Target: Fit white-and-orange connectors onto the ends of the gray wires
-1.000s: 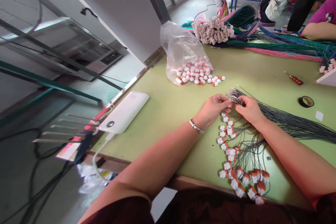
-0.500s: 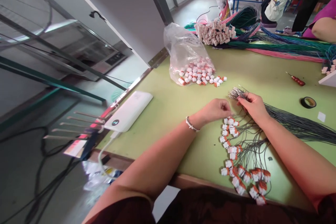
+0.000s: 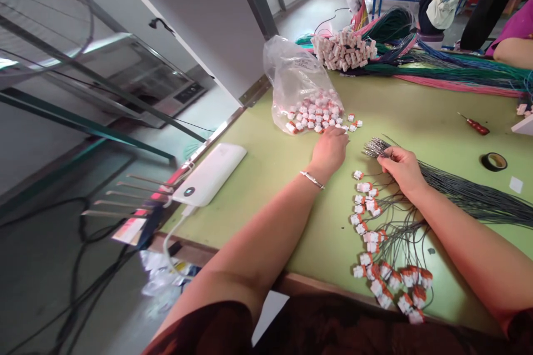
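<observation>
My left hand [image 3: 331,150] is at the near edge of a pile of small white-and-orange connectors [image 3: 316,113], which spill from a clear plastic bag [image 3: 291,69]. Its fingers bend down among the loose pieces; the back of the hand hides the tips. My right hand [image 3: 400,169] is closed around a bundle of black wires [image 3: 462,191] just behind their bare metal ends [image 3: 375,147]. Below it, several wired connectors [image 3: 372,238] lie in a curved row toward the table's front edge, their thin wires running up toward the bundle.
A white power bank [image 3: 210,175] with a cable lies at the left edge. On the right are a red-handled awl [image 3: 477,126], a roll of black tape [image 3: 494,161] and a white square [image 3: 516,184]. Coloured wire bundles [image 3: 449,73] stretch across the back. Other people sit beyond.
My left hand has moved up and left from the wire beside my right hand to the connector pile. A connector now lies at the top of the row. My right hand keeps its hold.
</observation>
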Available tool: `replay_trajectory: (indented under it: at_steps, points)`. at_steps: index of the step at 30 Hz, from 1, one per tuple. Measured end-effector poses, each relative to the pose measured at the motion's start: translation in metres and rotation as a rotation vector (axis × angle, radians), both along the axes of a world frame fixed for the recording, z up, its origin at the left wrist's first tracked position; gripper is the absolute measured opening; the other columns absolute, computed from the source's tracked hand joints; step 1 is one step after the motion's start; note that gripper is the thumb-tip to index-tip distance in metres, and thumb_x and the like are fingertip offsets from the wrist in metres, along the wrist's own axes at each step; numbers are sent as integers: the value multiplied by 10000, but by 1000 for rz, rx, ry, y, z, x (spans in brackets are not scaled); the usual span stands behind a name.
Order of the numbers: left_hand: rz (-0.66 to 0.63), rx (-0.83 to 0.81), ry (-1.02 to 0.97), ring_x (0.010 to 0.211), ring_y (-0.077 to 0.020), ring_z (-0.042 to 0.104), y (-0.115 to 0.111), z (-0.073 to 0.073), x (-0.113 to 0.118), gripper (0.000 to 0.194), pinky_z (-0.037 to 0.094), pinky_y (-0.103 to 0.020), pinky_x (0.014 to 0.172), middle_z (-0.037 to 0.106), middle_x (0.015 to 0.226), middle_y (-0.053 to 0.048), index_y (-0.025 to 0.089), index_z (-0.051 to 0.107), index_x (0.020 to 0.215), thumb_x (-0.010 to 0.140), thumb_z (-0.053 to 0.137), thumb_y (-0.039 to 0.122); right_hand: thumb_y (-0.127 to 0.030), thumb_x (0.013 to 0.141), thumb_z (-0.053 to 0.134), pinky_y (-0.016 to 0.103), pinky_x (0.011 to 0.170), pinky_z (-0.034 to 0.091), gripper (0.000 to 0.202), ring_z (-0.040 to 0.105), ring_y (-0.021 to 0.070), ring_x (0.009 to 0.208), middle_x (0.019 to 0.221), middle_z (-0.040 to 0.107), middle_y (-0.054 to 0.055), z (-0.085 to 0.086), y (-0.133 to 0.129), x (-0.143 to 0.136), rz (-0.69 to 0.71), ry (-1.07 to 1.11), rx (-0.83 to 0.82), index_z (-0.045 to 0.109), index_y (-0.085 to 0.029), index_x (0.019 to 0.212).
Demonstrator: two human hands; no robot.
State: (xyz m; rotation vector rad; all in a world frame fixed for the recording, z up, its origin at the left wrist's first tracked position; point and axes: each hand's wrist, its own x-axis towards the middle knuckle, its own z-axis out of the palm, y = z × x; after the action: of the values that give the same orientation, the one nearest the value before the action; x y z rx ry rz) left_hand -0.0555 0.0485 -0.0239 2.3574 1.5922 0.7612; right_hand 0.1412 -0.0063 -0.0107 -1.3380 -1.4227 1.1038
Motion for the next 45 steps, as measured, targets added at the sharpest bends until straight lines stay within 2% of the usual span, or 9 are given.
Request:
replay_trajectory:
  at_steps: [5, 10, 15, 24, 27, 31, 38, 41, 45]
  points:
    - [88, -8, 70, 985, -284, 551, -7, 4, 1, 209, 444, -401, 900, 628, 950, -137, 145, 716, 845, 862, 513, 192, -307, 657, 584, 266, 522, 326, 231, 428, 111, 471, 492, 528, -57, 2, -2, -1, 3, 25, -27, 558, -196, 859]
    - [160, -65, 33, 965, -259, 585, -12, 8, -7, 361, 483, -366, 854, 626, 1031, -126, 148, 680, 1133, 831, 482, 143, -277, 644, 572, 268, 496, 269, 103, 375, 110, 480, 494, 460, -48, 0, -1, 1, 24, 23, -24, 497, -213, 674]
    - [113, -106, 15, 955, -250, 596, -26, 18, -13, 312, 476, -361, 867, 682, 924, -120, 138, 748, 892, 833, 442, 126, -238, 612, 569, 265, 504, 238, 89, 315, 106, 515, 543, 406, -33, -5, 3, 2, 14, 21, 6, 485, -210, 607]
    - [39, -217, -67, 752, -217, 593, -33, 23, -10, 263, 449, -338, 712, 652, 714, -87, 159, 706, 670, 829, 496, 158, -272, 614, 580, 266, 528, 265, 109, 338, 106, 536, 547, 400, -44, -5, -1, 1, 25, 7, 25, 497, -202, 608]
    - [32, -235, -120, 761, -214, 588, -34, 24, -8, 182, 436, -335, 723, 668, 752, -86, 166, 697, 659, 797, 580, 187, -267, 619, 569, 263, 530, 271, 106, 340, 102, 542, 546, 396, -51, -3, -2, 1, 32, -25, 44, 488, -200, 606]
    - [123, -289, -304, 653, -153, 546, -39, 25, -3, 59, 419, -291, 647, 654, 721, -50, 162, 669, 670, 715, 697, 188, -282, 622, 561, 263, 522, 256, 125, 323, 101, 544, 541, 381, -54, 0, -3, 0, 16, -54, 54, 468, -202, 597]
    - [115, -871, -1152, 446, -34, 433, -51, 32, 17, 97, 295, -183, 432, 599, 613, -9, 111, 647, 749, 803, 678, 186, -247, 612, 544, 262, 531, 257, 114, 319, 98, 555, 548, 376, -55, 4, -5, 0, 69, -76, 140, 444, -204, 575]
    - [98, -991, -1285, 453, -29, 465, -52, 31, 22, 157, 316, -166, 426, 594, 589, -19, 80, 654, 697, 837, 636, 148, -246, 615, 545, 260, 530, 253, 115, 308, 97, 554, 549, 372, -56, 4, -6, 1, 91, -65, 135, 445, -203, 577]
    - [27, -1082, -1392, 535, -52, 559, -51, 28, 22, 129, 427, -165, 528, 639, 648, -42, 49, 703, 802, 831, 576, 43, -246, 612, 534, 260, 534, 257, 102, 314, 98, 557, 558, 378, -52, 4, -6, 0, 107, -63, 125, 449, -200, 581]
